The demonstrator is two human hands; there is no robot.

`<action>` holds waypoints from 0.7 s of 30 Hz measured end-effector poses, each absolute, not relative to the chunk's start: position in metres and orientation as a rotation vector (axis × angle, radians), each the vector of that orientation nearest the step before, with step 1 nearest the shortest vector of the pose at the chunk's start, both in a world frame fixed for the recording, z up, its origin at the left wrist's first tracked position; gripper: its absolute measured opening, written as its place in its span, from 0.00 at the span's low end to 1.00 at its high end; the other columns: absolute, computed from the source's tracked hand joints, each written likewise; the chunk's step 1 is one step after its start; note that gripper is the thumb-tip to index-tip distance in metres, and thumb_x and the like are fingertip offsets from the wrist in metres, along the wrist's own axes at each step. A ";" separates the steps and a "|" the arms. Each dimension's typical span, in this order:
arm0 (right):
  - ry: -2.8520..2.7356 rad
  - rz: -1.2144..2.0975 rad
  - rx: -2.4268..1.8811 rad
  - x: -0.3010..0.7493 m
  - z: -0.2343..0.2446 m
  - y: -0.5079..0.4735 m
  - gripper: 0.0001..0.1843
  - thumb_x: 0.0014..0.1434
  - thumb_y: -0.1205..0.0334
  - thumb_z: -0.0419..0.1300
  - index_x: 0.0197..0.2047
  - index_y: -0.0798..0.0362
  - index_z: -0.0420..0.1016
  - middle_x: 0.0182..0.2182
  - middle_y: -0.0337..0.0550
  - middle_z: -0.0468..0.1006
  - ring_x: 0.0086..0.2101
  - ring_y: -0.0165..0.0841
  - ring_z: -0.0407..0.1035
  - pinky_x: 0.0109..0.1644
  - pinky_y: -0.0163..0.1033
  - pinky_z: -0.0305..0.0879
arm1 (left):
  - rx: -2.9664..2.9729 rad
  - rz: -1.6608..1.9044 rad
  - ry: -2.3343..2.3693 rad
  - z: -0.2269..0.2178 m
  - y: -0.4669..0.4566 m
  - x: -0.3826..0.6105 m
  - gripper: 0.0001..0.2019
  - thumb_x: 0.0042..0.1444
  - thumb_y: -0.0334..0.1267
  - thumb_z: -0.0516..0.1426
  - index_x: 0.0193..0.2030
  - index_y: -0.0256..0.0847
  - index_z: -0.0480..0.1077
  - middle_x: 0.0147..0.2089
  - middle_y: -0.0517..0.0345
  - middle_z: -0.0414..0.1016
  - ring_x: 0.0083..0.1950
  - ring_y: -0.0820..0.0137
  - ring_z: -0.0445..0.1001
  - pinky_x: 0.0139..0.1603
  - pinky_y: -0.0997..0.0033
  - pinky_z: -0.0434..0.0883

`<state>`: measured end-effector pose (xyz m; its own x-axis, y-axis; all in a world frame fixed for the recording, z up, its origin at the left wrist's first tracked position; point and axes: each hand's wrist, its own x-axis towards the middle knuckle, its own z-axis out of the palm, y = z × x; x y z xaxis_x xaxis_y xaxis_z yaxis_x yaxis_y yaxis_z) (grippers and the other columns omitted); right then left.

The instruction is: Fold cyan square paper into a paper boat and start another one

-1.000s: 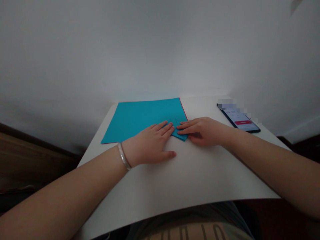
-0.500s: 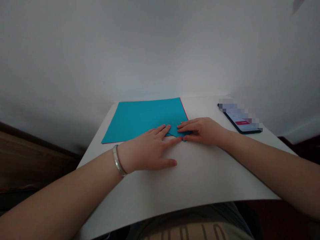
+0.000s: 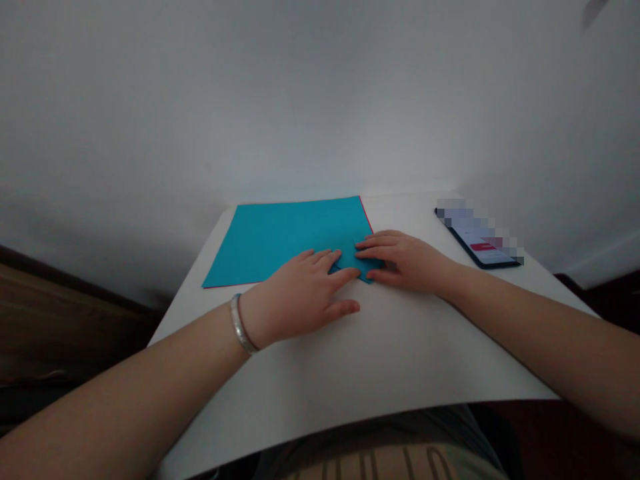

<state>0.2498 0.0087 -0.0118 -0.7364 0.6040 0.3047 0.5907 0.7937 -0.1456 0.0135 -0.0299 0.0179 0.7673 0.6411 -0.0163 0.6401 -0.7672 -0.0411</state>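
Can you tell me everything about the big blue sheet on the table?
The big blue sheet looks like smooth, plain paper or thin card, with thin red edging visible along its right and near sides. It lies flat on the white table, close to the wall. The left hand and a small folded blue piece cover its near right part, so I can't tell whether fingers touch it.

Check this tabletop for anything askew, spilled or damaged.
Nothing spilled or damaged stands out. The only oddity is blocky pixelation over part of the phone, right of the right hand, hiding some of it.
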 end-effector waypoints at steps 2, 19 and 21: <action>-2.615 0.005 -0.922 0.248 -0.012 0.008 0.21 0.61 0.55 0.56 0.55 0.53 0.73 0.54 0.48 0.74 0.56 0.41 0.64 0.62 0.50 0.58 | -2.901 0.007 -1.059 0.018 -0.028 0.014 0.25 0.63 0.54 0.46 0.59 0.42 0.64 0.59 0.41 0.67 0.58 0.51 0.67 0.57 0.49 0.62; -2.519 -0.022 -1.143 0.237 -0.001 -0.005 0.29 0.59 0.49 0.55 0.58 0.58 0.68 0.53 0.56 0.73 0.53 0.47 0.65 0.57 0.54 0.62 | -2.751 -0.458 -1.446 0.007 -0.014 0.017 0.23 0.59 0.51 0.53 0.53 0.34 0.69 0.56 0.44 0.70 0.57 0.55 0.65 0.60 0.53 0.61; -2.490 -0.019 -1.166 0.237 -0.002 -0.004 0.30 0.58 0.48 0.56 0.58 0.58 0.68 0.53 0.57 0.73 0.52 0.48 0.66 0.56 0.55 0.62 | -2.778 -0.519 -1.500 0.006 -0.012 0.017 0.23 0.57 0.51 0.56 0.53 0.35 0.68 0.54 0.45 0.71 0.57 0.56 0.66 0.59 0.54 0.62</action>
<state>0.2367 -0.0041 -0.0016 -0.5782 0.7363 0.3515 0.7415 0.6539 -0.1502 0.0174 -0.0118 0.0060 0.5081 0.8229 0.2542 0.8042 -0.5590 0.2019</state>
